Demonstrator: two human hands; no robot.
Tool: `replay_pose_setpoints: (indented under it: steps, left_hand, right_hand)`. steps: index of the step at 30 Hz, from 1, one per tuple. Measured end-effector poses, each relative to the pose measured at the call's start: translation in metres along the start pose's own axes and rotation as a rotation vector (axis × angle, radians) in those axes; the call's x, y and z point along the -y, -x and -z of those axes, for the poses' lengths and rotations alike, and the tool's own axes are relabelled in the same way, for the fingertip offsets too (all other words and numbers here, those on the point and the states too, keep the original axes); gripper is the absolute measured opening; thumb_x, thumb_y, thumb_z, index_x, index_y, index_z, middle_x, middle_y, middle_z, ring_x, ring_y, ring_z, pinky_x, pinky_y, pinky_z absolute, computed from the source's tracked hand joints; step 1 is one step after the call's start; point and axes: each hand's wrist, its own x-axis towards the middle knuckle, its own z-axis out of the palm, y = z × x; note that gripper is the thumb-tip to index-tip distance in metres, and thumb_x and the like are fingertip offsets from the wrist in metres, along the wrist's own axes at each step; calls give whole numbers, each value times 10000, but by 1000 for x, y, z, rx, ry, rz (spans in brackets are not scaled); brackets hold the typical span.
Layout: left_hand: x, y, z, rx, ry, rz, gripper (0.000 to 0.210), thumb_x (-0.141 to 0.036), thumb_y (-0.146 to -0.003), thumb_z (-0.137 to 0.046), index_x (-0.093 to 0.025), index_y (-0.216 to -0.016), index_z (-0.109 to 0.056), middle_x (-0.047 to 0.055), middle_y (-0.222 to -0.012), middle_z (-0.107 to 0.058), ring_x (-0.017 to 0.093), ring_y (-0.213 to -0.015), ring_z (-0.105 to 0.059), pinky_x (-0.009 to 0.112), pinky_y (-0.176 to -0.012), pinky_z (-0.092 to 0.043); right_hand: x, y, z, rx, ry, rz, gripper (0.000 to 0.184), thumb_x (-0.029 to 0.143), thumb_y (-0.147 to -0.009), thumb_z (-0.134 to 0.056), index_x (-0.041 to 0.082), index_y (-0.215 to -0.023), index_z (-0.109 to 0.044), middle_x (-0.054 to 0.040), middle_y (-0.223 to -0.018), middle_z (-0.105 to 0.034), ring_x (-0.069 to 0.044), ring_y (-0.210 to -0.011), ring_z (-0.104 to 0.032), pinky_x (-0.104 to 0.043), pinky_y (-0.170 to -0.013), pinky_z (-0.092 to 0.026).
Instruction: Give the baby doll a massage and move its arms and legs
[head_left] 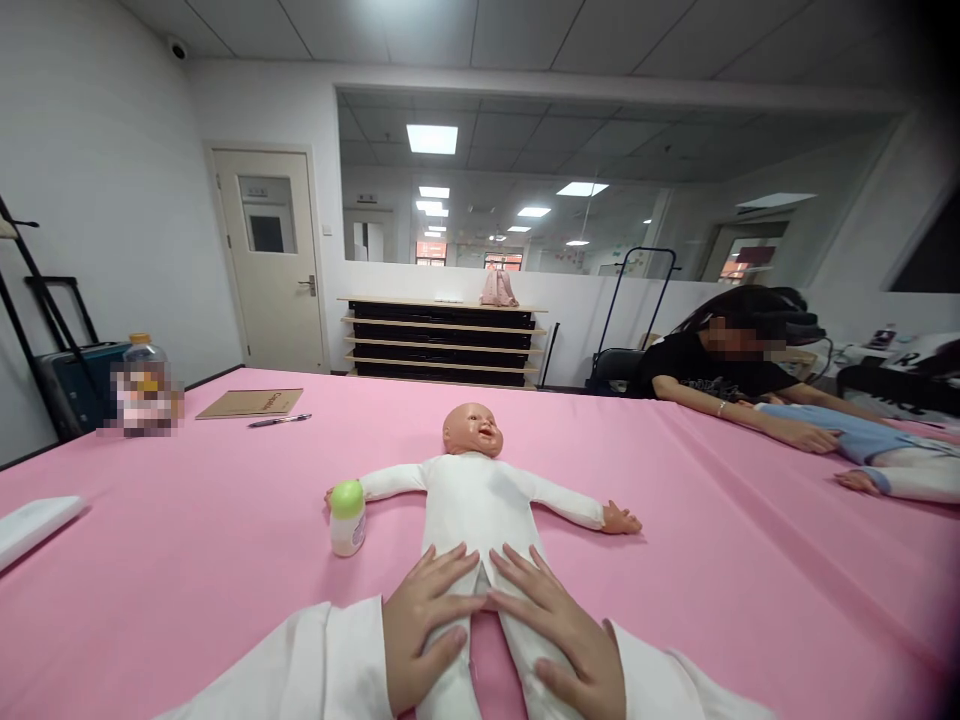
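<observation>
A baby doll point(484, 500) with a white cloth body lies on its back on the pink tablecloth point(247, 570), arms spread and head away from me. My left hand point(431, 625) rests flat on the doll's hip and thigh on the left, fingers spread. On the other hip and thigh lies my right hand point(551, 630), its fingers also stretched out. The fingertips of both hands nearly meet at the doll's groin. Neither hand holds anything. A small white bottle with a green cap point(348, 520) stands upright beside the doll's arm on the left.
Toward the far left are a brown notebook point(251, 403), a pen point(279, 421) and a bottle with an orange cap point(144, 385). A white folded item point(37, 525) lies at the left edge. At the right, a person point(720, 370) handles another doll in blue clothing point(847, 430).
</observation>
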Motion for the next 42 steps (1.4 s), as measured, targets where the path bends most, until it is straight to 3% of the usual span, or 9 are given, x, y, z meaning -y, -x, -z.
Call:
replay_pose_setpoints:
  steps: [8,13,16,20,25,29,34,38,42]
  left_hand:
    - [-12,4,4,-150,312,-397,281,-236,-851,-348,-202,-710,-589,4,-623,-676,88,-671,-649,217,-897,-410]
    - [-17,3,3,-307,184,-116,269,-302,-854,-388,-227,-957,-625,61,-971,-672,190,-1013,-577,356,-938,-403]
    - [-12,4,-1,-228,59,51,373,-384,-842,-426,-277,-1186,-523,50,-1277,-500,230,-1232,-397,459,-1031,-284]
    - [-10,5,-3,-78,69,3,270,-363,-843,-422,-319,-977,-652,1,-1146,-606,219,-1235,-395,455,-1049,-244]
    - [-22,4,-2,-177,248,-225,302,-273,-838,-395,-224,-678,-646,2,-638,-692,132,-736,-657,286,-902,-414]
    - [-31,2,3,-406,400,-127,396,-297,-869,-351,-187,-547,-553,20,-505,-615,98,-476,-563,226,-542,-447]
    - [-21,1,8,-357,321,44,314,-314,-876,-367,-191,-807,-648,73,-858,-652,170,-872,-590,304,-784,-481]
    - [-12,3,0,-208,136,149,357,-371,-863,-404,-288,-1187,-530,33,-1316,-456,213,-1251,-362,424,-1057,-264]
    - [-13,6,-4,-89,91,70,294,-337,-867,-391,-300,-1003,-649,-1,-1152,-602,211,-1245,-381,434,-1059,-244]
  right_hand:
    - [28,12,-4,-130,-155,79,284,372,-828,-443,299,-1040,-618,-45,-923,-691,-205,-1040,-577,-427,-1037,-307]
    - [16,12,-10,-257,-116,-40,410,301,-853,-418,277,-1262,-444,-61,-1217,-552,-197,-1183,-462,-415,-1042,-309]
    - [10,8,-9,-200,-51,-142,509,365,-858,-415,247,-1343,-319,-82,-1378,-358,-218,-1302,-267,-469,-1066,-212]
    - [15,5,-7,-92,10,-72,377,377,-847,-433,279,-1201,-516,-67,-1401,-321,-241,-1321,-216,-533,-1061,-125]
    - [28,6,-2,-55,-82,-4,237,326,-829,-462,278,-954,-657,-52,-1173,-583,-231,-1237,-390,-524,-1070,-123]
    - [28,5,0,-134,-351,5,245,318,-850,-432,260,-788,-662,-6,-699,-684,-155,-852,-630,-453,-1088,-165]
    - [16,5,-2,-269,-384,-192,246,316,-864,-422,272,-1030,-598,-43,-988,-667,-168,-1025,-573,-423,-1026,-327]
    - [14,6,-8,-195,-125,-210,504,376,-838,-461,256,-1318,-365,-87,-1397,-327,-222,-1314,-244,-479,-1066,-202]
    - [26,4,-5,-76,-17,-78,329,350,-846,-444,290,-1149,-557,-54,-1351,-410,-240,-1312,-246,-541,-1060,-123]
